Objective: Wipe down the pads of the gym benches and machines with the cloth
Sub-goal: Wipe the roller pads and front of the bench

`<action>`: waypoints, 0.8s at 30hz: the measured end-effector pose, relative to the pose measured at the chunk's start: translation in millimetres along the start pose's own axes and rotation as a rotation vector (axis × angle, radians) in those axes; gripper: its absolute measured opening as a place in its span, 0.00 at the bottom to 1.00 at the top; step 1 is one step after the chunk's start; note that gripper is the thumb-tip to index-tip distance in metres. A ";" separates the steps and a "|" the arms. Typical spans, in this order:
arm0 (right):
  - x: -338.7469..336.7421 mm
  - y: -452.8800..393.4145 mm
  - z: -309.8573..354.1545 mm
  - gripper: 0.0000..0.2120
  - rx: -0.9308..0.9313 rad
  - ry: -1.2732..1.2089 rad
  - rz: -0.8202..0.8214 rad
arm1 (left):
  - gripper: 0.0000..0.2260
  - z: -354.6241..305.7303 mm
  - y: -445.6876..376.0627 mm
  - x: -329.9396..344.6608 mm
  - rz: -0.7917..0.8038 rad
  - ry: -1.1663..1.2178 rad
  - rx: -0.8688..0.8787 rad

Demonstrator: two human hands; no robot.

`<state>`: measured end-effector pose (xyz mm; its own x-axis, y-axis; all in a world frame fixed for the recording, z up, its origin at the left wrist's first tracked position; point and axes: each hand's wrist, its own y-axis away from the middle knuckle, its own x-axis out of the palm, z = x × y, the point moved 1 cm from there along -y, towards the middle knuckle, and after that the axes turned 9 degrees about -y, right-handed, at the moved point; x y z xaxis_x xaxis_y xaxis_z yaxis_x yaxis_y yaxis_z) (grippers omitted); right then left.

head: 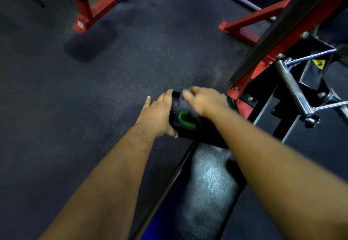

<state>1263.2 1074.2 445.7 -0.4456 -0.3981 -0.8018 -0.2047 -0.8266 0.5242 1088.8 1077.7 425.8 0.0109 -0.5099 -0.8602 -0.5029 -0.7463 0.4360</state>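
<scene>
A black roller pad (pixel 185 122) with a green logo sticks out from the red and black machine at centre. My left hand (pixel 160 113) holds the pad's left end, fingers spread over its edge and thumb under it. My right hand (pixel 204 100) lies on top of the pad and presses a greyish-blue cloth (pixel 185 96) against it; only a small part of the cloth shows beneath the fingers. Below the roller, a long black bench pad (pixel 205 189) runs towards me under my right forearm.
The machine's red frame (pixel 244 87) and chrome bars (pixel 293 87) stand right of the roller. Other red machine bases stand at the back left (pixel 88 11) and back right (pixel 250 23). Dark speckled rubber floor (pixel 94 89) spreads to the left.
</scene>
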 end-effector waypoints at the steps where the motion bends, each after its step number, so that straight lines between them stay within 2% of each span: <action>1: -9.0 -17.2 0.7 0.34 0.024 -0.048 0.119 | 0.69 -0.3 1.1 -0.8 -0.006 0.004 0.000; 2: -14.1 -25.3 -2.9 0.36 0.049 -0.049 0.160 | 0.69 -0.4 1.3 -0.2 -0.017 0.013 -0.001; 3: -14.1 -23.0 -5.9 0.35 0.048 -0.036 0.127 | 0.68 -0.1 1.6 0.3 -0.023 0.019 -0.004; 5: 4.4 13.4 -14.9 0.30 0.019 0.043 -0.081 | 0.67 -0.2 2.6 0.4 -0.027 0.034 -0.005; 7: 30.9 78.1 -17.6 0.31 -0.084 0.145 -0.285 | 0.64 -1.2 2.9 1.5 -0.041 0.039 0.003; 9: 48.1 101.0 -21.1 0.33 -0.112 0.168 -0.377 | 0.62 -2.5 2.6 0.0 -0.037 0.040 -0.001; 12: 24.1 53.5 -7.3 0.34 -0.027 0.142 -0.242 | 0.64 -2.1 -1.0 0.8 -0.016 0.011 -0.017; 15: -8.7 -3.0 12.1 0.34 0.089 -0.059 0.073 | 0.68 -0.7 -2.2 1.3 0.014 -0.004 -0.029; 17: -13.1 -13.8 16.0 0.29 0.114 -0.093 0.111 | 0.68 -0.2 -3.6 1.8 0.024 -0.002 -0.030; 20: 10.2 15.8 14.3 0.24 -0.087 0.061 -0.158 | 0.67 3.5 -4.3 2.6 0.026 -0.001 -0.022; 22: 28.9 45.6 2.7 0.25 -0.245 0.157 -0.320 | 0.63 1.9 -3.9 1.8 0.008 0.009 -0.011; 24: 43.0 64.7 -17.2 0.26 -0.359 0.207 -0.417 | 0.64 0.8 -0.6 -0.7 0.029 0.008 -0.030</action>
<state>1245.7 996.7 440.2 -0.2036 -0.0500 -0.9778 -0.0017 -0.9987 0.0514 1088.4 1078.9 425.9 0.0039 -0.5350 -0.8448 -0.4770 -0.7435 0.4687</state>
